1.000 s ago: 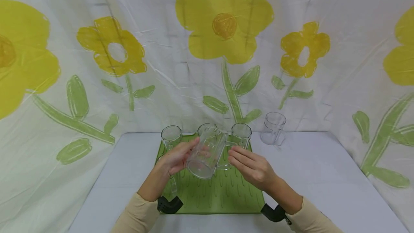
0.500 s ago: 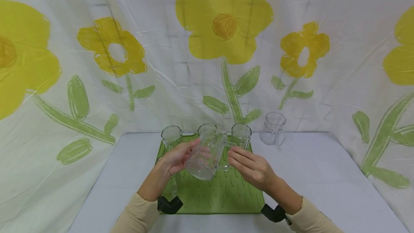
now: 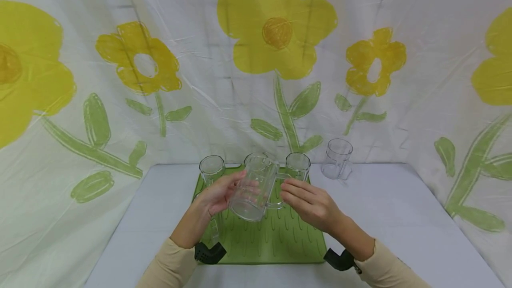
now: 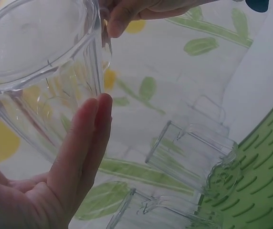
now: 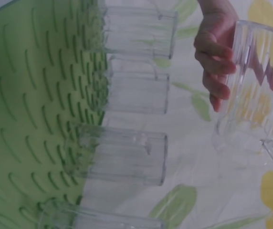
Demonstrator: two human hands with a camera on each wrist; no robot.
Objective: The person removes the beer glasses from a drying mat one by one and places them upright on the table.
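A clear glass mug (image 3: pixel 253 197) is held tilted above the green mat, its lower end leaning left. My left hand (image 3: pixel 218 195) grips the body from the left, the fingers behind the glass. At the other side, my right hand (image 3: pixel 314 203) pinches the handle, which points right; its fingertips are partly hidden behind the hand. Close up in the left wrist view, the left hand (image 4: pixel 65 171) curves round the mug (image 4: pixel 36 52), whose round end faces the camera. The right wrist view has the mug (image 5: pixel 251 90) at the right, with the left hand (image 5: pixel 215 52) against it.
Along the back of the green ridged mat (image 3: pixel 276 246) stand a left mug (image 3: pixel 212 168), a middle mug (image 3: pixel 250 160) and a right mug (image 3: pixel 298 166). Another mug (image 3: pixel 215 230) is partly hidden by the left forearm. One mug (image 3: pixel 337 159) stands on the white table (image 3: pixel 384 217), back right.
Both hands keep their hold on the mug. The mug and the right hand have shifted very slightly left; the other mugs stand as before.
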